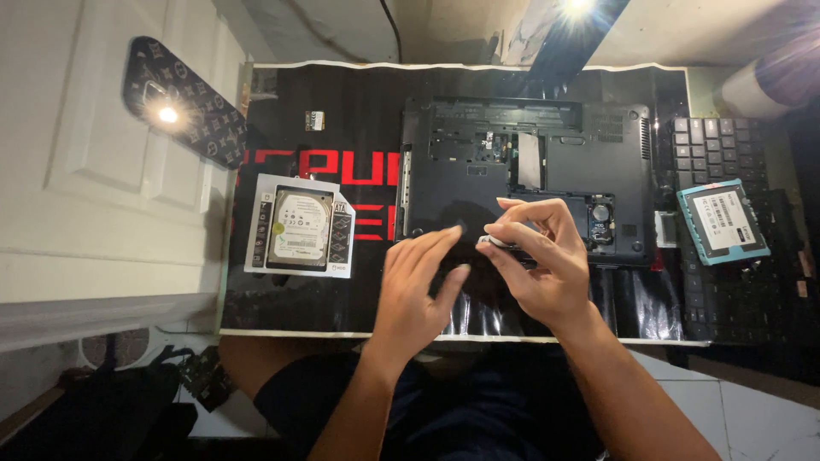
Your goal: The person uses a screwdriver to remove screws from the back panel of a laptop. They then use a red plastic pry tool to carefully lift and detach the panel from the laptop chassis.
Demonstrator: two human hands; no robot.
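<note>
An opened black laptop base [478, 183] lies upside down on a black mat [325, 290], its inner bays exposed. My right hand [538, 265] hovers over the laptop's near edge and pinches a small dark flat part [504, 248] between thumb and fingers. My left hand [418, 286] is just left of it, fingers stretched out and apart, holding nothing, its fingertips close to the part.
A hard drive in a white caddy [299, 226] lies on the mat at left. A blue-edged drive [723, 220] rests on a black keyboard [726, 230] at right. A phone [184, 101] with its light on leans at the upper left. A small chip [314, 120] lies near the mat's far edge.
</note>
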